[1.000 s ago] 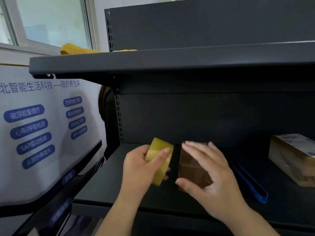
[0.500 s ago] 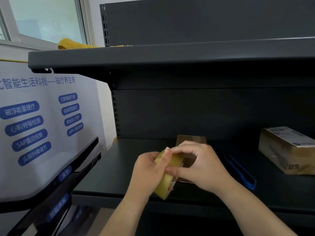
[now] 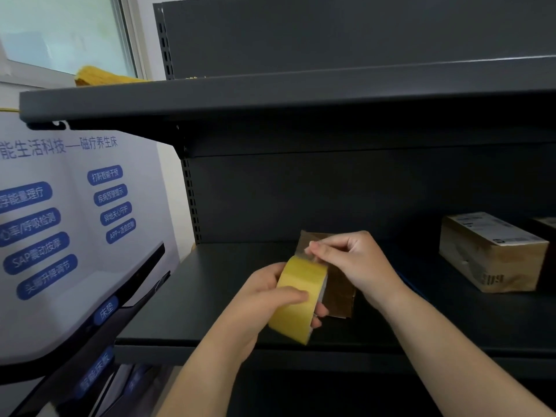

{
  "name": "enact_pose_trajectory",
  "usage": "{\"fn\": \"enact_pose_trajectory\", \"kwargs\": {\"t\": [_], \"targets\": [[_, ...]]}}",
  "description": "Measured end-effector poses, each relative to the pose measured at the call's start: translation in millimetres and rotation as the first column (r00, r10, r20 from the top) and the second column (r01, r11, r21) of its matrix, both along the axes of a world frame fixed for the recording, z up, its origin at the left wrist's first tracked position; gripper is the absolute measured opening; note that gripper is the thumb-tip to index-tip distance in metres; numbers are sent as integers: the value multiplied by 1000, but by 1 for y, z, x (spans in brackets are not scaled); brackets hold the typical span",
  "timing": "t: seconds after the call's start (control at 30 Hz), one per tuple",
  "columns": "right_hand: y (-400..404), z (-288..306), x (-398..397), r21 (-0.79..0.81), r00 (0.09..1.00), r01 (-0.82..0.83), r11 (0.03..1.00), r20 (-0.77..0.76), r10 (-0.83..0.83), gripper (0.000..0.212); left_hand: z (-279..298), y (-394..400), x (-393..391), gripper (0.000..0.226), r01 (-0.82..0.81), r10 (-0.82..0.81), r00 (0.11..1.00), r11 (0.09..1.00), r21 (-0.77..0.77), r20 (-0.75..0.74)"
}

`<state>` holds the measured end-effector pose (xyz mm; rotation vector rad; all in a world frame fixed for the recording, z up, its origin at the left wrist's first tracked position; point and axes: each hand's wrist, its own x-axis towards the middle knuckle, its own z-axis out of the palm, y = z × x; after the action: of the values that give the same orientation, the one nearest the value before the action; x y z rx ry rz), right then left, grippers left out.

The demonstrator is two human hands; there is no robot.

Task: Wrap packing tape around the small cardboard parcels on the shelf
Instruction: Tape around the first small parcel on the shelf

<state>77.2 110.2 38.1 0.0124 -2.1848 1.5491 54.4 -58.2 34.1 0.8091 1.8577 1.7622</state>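
My left hand (image 3: 264, 299) is wrapped around the roll of yellow packing tape (image 3: 298, 299), thumb across its near face and fingertips curled under the far rim, holding it on edge just above the front of the lower shelf (image 3: 186, 311). My right hand (image 3: 352, 263) has come off the small brown parcel (image 3: 340, 293), where it was resting flat a second ago, and is now pinched, thumb against forefinger, at the top of the roll; a short clear tab of tape seems to be lifting between those fingertips (it is thin and blurred, so I can't swear to how much is free). The parcel stands upright on the shelf just behind the roll, partly hidden by both hands, and nothing holds it now. That shift matters: I judge I've moved from steadying the box to finding and peeling the tape's free end, so the wrapping itself has not begun. Next I would need to draw out a length and press the end onto the parcel, and with the box loose it could tip or slide when the tape tugs. A larger labelled box (image 3: 490, 251) sits well apart at the far right, and I judge it waits its turn.
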Motion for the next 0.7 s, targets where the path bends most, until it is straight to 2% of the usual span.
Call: {"fn": "enact_pose_trajectory", "kwargs": {"t": [0.1, 0.23, 0.4, 0.5, 0.6, 0.7], "targets": [[7, 1, -2, -33, 999, 10, 999, 48, -9, 13, -2, 1, 0, 18, 44, -44, 999, 999, 9, -22], [12, 5, -4, 32, 995, 12, 999, 96, -15, 6, -5, 6, -3, 16, 21, -21, 1000, 999, 37, -15], [14, 2, -6, 29, 986, 68, 997, 149, -72, 2, -3, 5, -16, 14, -42, 39, 997, 998, -47, -67], [3, -4, -5, 52, 980, 159, 986, 110, -164, 4, 1, -5, -35, 11, -114, 99, 981, 990, -84, -165], [-15, -6, -5, 201, 966, 254, 946, -10, -258, 8, 10, -18, -49, 24, -98, 72, 969, 990, -102, -236], [-21, 3, -7, 293, 964, 267, 918, -89, -252, 12, 17, -29, -57, 37, -55, 37, 970, 996, -68, -242]]}}
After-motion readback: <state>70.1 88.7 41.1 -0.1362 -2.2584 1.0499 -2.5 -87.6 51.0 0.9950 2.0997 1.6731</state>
